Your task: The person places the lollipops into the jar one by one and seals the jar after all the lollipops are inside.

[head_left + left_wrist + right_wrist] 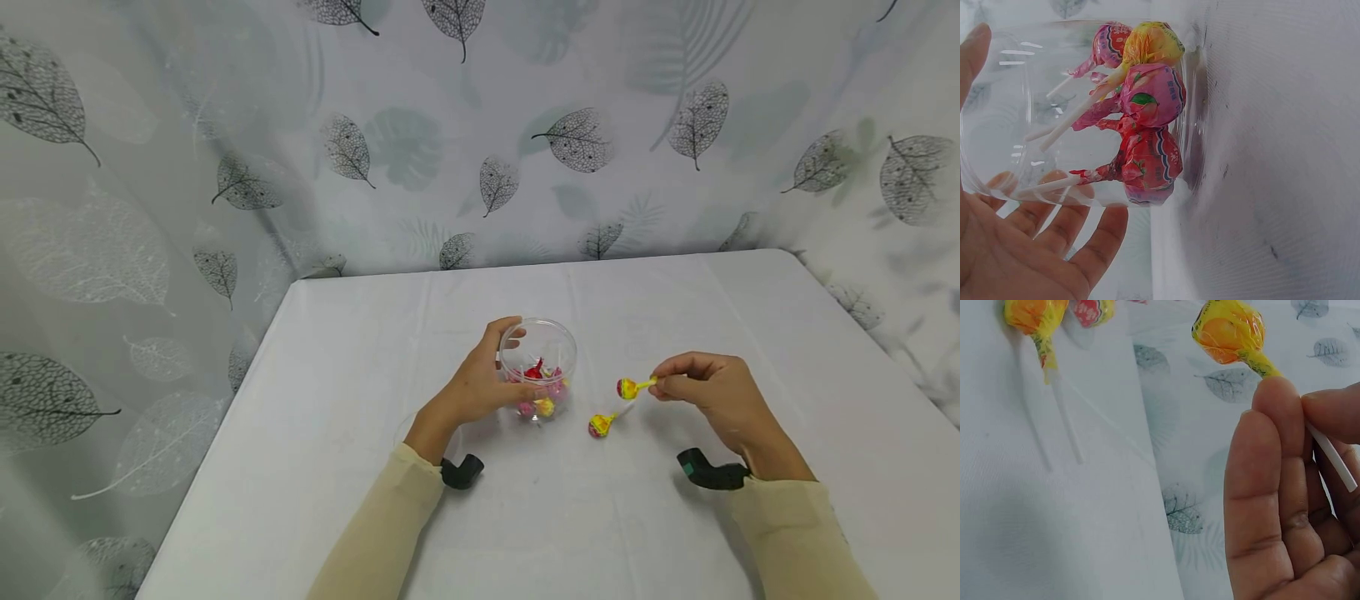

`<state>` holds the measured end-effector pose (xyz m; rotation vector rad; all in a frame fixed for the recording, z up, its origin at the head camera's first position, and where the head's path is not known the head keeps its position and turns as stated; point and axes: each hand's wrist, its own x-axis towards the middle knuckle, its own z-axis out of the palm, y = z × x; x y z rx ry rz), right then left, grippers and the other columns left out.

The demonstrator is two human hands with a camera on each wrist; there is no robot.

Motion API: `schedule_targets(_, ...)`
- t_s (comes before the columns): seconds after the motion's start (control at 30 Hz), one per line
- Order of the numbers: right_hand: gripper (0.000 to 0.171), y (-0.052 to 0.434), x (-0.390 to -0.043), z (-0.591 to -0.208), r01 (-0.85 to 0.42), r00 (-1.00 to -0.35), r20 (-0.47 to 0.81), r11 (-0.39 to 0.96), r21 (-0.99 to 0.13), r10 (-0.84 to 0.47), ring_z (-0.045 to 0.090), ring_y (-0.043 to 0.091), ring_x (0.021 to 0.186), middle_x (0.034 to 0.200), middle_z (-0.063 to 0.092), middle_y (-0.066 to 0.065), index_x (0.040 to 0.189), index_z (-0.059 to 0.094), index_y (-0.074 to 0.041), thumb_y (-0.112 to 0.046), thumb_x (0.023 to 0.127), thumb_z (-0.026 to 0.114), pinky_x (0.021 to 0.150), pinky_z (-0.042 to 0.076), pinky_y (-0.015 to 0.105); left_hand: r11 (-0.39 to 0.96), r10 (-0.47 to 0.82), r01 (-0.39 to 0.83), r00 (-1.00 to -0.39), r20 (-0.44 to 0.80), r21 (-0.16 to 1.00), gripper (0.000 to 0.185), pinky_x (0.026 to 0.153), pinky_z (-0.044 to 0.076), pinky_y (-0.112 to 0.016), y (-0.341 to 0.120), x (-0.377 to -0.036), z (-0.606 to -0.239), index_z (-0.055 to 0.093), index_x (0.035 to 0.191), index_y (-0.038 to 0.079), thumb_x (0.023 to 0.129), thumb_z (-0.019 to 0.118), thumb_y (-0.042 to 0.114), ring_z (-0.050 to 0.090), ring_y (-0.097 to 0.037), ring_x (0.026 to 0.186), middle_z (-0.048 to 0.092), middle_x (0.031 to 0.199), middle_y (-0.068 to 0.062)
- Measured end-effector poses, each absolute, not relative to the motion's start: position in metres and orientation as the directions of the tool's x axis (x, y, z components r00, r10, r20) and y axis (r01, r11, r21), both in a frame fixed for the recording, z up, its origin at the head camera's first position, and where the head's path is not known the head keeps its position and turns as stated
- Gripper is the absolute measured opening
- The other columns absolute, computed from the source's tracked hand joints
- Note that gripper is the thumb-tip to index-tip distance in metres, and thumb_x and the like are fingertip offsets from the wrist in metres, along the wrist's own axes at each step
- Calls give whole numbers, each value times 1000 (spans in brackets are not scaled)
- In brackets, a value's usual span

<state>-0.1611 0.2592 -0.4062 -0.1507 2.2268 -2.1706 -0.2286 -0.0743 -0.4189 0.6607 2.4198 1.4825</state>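
My left hand (476,379) grips a clear, round jar (564,346) from its left side, the thumb across the front. Inside, several wrapped lollipops lie heads down: a red one (1150,159), a pink one (1154,97) and a yellow one (1157,47) show in the left wrist view, their white sticks slanting toward the mouth. To the right of the jar, my right hand (708,396) pinches a yellow lollipop (1229,331) by its stick between thumb and fingers, its head pointing left. Below it, a second yellow lollipop (600,426) lies on the table.
The white-covered table (375,333) ends at a leaf-patterned curtain (450,150) at the back and sides. A faint clear disc (402,427) lies partly behind the left wrist. Each wrist carries a black camera mount, seen at the left cuff (461,472) and right cuff (711,472).
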Motion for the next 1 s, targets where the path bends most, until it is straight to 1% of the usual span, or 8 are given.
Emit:
schedule_targets(0.1, 5, 258, -162, -404, -53, -996, 52, 6, -999, -72, 74, 15, 77, 89, 75, 2, 94, 74, 7, 8, 93, 70, 77, 62, 27, 388, 486, 260, -873, 43, 884, 103, 116, 40, -56, -74, -229, -419, 23, 160, 29, 82, 90, 33, 40, -26, 147, 43, 162, -3)
schedule_targets(0.37, 5, 253, -165, -396, -65, -996, 68, -53, -996, -52, 75, 16, 76, 88, 75, 4, 94, 76, 5, 6, 94, 71, 79, 62, 27, 384, 480, 257, -876, 46, 887, 102, 116, 41, -53, -74, -229, -420, 25, 159, 30, 82, 91, 31, 41, -21, 145, 45, 158, 7)
schedule_targets(0.53, 6, 250, -166, -391, -98, -993, 103, -85, -992, -60, 76, 18, 76, 88, 75, 5, 95, 75, 5, 7, 94, 70, 79, 62, 27, 387, 483, 259, -875, 45, 885, 103, 116, 40, -53, -74, -229, -419, 24, 160, 29, 82, 91, 31, 41, -22, 146, 45, 158, 7)
schedule_targets(0.77, 7, 244, -169, -383, -167, -982, 175, -114, -979, -64, 76, 17, 76, 89, 75, 5, 95, 74, 7, 10, 95, 67, 80, 62, 27, 375, 486, 254, -873, 44, 892, 104, 116, 41, -53, -74, -230, -419, 24, 161, 25, 82, 91, 31, 41, -22, 146, 45, 158, 6)
schedule_targets(1.0, 9, 235, -173, -375, -192, -979, 199, -126, -973, -44, 76, 16, 76, 90, 74, 5, 94, 75, 7, 10, 95, 67, 80, 61, 26, 380, 482, 253, -875, 43, 890, 104, 116, 41, -53, -73, -230, -420, 24, 161, 26, 81, 92, 30, 41, -23, 146, 45, 159, 6)
